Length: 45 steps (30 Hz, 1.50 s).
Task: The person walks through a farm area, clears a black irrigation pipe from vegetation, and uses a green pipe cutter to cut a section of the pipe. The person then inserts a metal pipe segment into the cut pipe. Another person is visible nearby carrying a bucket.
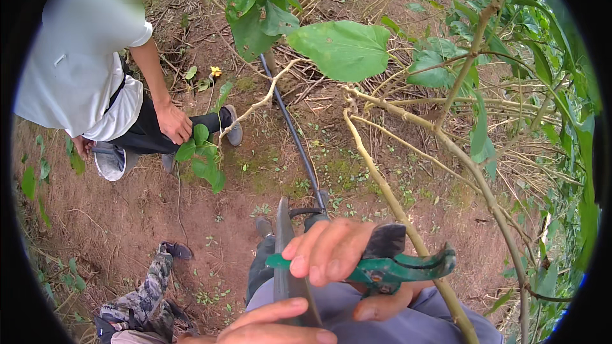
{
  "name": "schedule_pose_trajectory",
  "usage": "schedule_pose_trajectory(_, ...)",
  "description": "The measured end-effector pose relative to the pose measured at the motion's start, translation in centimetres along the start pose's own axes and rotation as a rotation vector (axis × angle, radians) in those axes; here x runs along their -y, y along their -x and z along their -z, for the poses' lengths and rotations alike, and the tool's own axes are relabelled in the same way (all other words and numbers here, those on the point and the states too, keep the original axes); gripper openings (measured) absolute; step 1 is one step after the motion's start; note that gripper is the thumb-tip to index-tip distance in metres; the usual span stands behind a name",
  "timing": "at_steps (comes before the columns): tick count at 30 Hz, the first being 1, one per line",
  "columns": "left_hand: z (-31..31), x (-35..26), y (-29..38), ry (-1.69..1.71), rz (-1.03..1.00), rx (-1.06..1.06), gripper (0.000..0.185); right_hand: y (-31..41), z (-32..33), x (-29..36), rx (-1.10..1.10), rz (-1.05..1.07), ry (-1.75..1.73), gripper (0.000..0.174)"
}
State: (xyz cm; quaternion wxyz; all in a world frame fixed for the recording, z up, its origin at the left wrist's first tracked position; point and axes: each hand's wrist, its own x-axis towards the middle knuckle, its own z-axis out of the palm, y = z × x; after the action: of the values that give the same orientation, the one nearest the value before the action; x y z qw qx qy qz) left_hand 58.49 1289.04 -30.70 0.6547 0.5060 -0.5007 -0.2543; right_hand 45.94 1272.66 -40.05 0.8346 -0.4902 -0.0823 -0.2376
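Observation:
My right hand (334, 251) is wrapped around green-handled pruning shears (382, 272), its thumb below them. The shears' dark blade and hooked jaw stand apart. A pale branch (382, 184) passes by the hooked jaw; whether it lies between the jaws cannot be told. A long, tapered grey blade-like tool (285, 229) points away from me beside the right fingertips. My left hand (275, 322) shows only partly at the bottom edge, its fingers across the lower part of the grey tool; its grip is unclear.
A co-worker (105, 81) stands at the upper left near a leafy twig (205, 153). Another person's camouflage-clad leg (150, 286) is at the lower left. A black pipe (296, 138) crosses the reddish soil. Branches and a large leaf (342, 50) spread above and right.

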Motion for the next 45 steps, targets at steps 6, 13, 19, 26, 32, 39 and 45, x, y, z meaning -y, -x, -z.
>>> schedule_pose_trajectory(6, 1.2, 0.3, -1.0, 0.051, -0.027, 0.135, 0.016, -0.4, 1.4, -0.7, -0.075, -0.132, -0.018, 0.052)
schedule_pose_trajectory(13, 1.1, -0.9, -0.8, -0.104, 0.012, 0.114, 0.011, -0.4, 1.4, -1.9, -0.051, -0.285, -0.03, 0.053)
schedule_pose_trajectory(19, 0.5, -1.3, -0.7, -0.12, -0.001, 0.111, 0.01, -0.8, 0.7, -3.2, -0.092, -0.356, -0.065, 0.055)
schedule_pose_trajectory(26, 0.3, -1.4, -1.5, -0.145, 0.106, 0.099, 0.011, -1.3, 0.5, -3.3, -0.057, -0.384, -0.037, 0.055)
schedule_pose_trajectory(32, 0.3, -1.4, -1.8, -0.149, 0.095, 0.081, 0.011, -1.0, 0.8, -3.2, -0.052, -0.393, -0.054, 0.05)
schedule_pose_trajectory(39, 0.0, 0.2, 0.2, -0.113, -0.045, 0.043, 0.038, 0.0, 1.0, -2.8, -0.302, -0.475, 0.108, 0.046)
schedule_pose_trajectory(45, 0.8, 1.5, 1.9, -0.08, -0.193, 0.085, 0.071, 2.7, 0.2, -2.0, -0.404, -0.398, 0.221, 0.049)
